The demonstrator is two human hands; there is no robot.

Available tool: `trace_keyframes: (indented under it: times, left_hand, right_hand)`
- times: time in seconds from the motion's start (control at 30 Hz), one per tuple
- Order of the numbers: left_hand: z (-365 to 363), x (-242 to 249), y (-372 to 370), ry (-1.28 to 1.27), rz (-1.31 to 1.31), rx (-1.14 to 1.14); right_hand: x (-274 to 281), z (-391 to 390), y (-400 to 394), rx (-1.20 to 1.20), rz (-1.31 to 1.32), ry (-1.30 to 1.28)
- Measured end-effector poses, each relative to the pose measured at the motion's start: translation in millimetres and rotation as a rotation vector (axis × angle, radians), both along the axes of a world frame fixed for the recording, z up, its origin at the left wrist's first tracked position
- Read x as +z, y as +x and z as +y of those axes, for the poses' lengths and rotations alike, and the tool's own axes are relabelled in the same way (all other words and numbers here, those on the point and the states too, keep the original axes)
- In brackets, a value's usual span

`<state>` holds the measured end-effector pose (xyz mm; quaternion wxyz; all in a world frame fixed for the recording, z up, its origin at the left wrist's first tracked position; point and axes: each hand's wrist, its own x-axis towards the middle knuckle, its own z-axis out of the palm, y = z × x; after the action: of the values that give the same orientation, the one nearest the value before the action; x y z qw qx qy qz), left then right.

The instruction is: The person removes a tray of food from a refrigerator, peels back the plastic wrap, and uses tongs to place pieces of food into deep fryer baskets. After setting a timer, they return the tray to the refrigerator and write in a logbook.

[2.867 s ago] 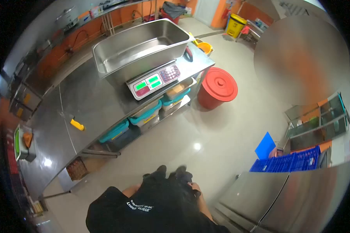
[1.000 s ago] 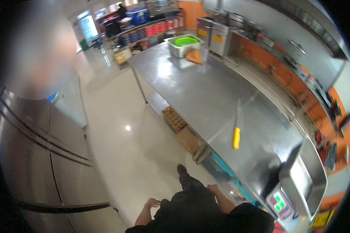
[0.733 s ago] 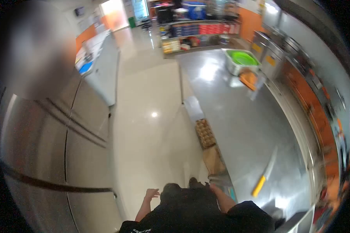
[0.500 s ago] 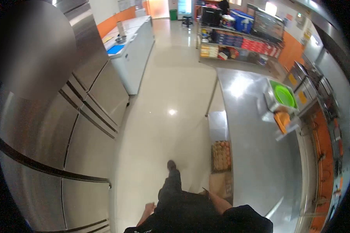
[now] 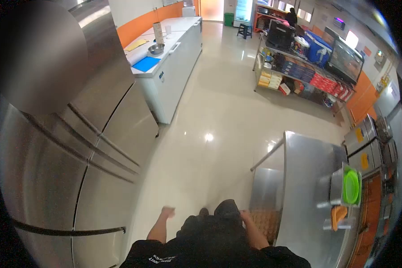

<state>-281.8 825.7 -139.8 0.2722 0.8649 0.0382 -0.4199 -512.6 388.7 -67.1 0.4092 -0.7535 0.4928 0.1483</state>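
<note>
My left hand [image 5: 167, 212] hangs out in front of my left side, over the bare floor. It looks small and smeared, so its fingers do not show clearly. Close to my right thigh is my right hand [image 5: 244, 216], partly hidden by the dark clothing; I cannot make out its fingers or anything in them. The steel table [image 5: 299, 178] stands to the right of this hand. Below its top, a tray of eggs [image 5: 269, 223] shows on the lower shelf, partly covered by my right arm.
Tall steel refrigerator doors [image 5: 120, 129] line the left. Beyond stands a white chest freezer [image 5: 172, 85] with a metal bowl [image 5: 156, 49] and a blue sheet [image 5: 146, 64] on top. A loaded rack [image 5: 277, 60] is ahead right. A green basket [image 5: 351, 186] sits in a steel pan.
I have walked forward; the freezer and rack look nearer, and the steel table and eggs have slid down in view. My left hand has swung forward.
</note>
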Motion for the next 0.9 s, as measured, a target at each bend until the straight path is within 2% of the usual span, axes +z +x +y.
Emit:
trace_keyframes:
  times: [0.03, 0.07, 0.1, 0.13, 0.17, 0.23, 0.27, 0.37, 0.4, 0.43, 0.47, 0.5, 0.53, 0.57, 0.63, 0.67, 0.73, 0.9]
  left_hand:
    - [-47, 14, 49, -0.228, -0.016, 0.079]
    - [-106, 59, 83, -0.392, 0.009, 0.382]
    - [-159, 93, 120, -0.423, 0.032, 0.447]
    - [-201, 110, 154, -0.508, 0.040, 0.413]
    - [-236, 119, 180, -0.594, 0.049, 0.382]
    - [-287, 131, 220, -0.631, 0.021, 0.298]
    - [-306, 136, 235, -0.642, 0.010, 0.261]
    - [-309, 95, 265, -0.454, 0.219, 0.317]
    - [-301, 85, 269, -0.332, 0.242, 0.368]
    - [-287, 73, 272, -0.208, 0.265, 0.418]
    - [-266, 51, 271, -0.241, 0.336, 0.615]
    - [-253, 58, 267, -0.275, 0.304, 0.773]
    - [-230, 41, 263, -0.412, 0.333, 0.944]
    - [-225, 50, 264, -0.371, 0.316, 1.037]
    - [-211, 68, 263, -0.285, 0.307, 1.188]
    - [-204, 69, 261, -0.244, 0.318, 1.247]
    - [-191, 83, 263, -0.440, 0.318, 1.545]
    - [-181, 75, 397, -0.760, 0.160, 1.645]
  right_hand:
    - [-7, -15, 15, 0.021, 0.018, 0.044]
    - [-15, -32, 32, 0.042, 0.039, 0.087]
    - [-21, -51, 55, 0.067, 0.059, 0.128]
    - [-15, -58, 75, -0.043, 0.007, 0.111]
    - [-26, -78, 94, -0.038, -0.009, 0.100]
    - [-81, -129, 130, 0.135, 0.015, 0.028]
    - [-127, -158, 144, 0.272, 0.038, -0.029]
    - [-221, -235, 196, 0.538, 0.066, -0.178]
    - [-179, -250, 228, 0.522, 0.102, -0.092]
    - [-146, -260, 264, 0.407, 0.102, 0.042]
    - [-111, -270, 303, 0.195, 0.078, 0.226]
    - [-83, -279, 343, -0.073, 0.044, 0.415]
    - [-63, -286, 386, -0.205, 0.023, 0.510]
    - [-47, -289, 433, -0.252, 0.011, 0.551]
    - [-23, -287, 541, -0.248, 0.048, 0.533]
    - [-19, -283, 588, -0.173, 0.010, 0.548]
    - [-11, -270, 684, -0.046, -0.063, 0.551]
    - [42, -203, 890, 0.097, -0.219, 0.558]
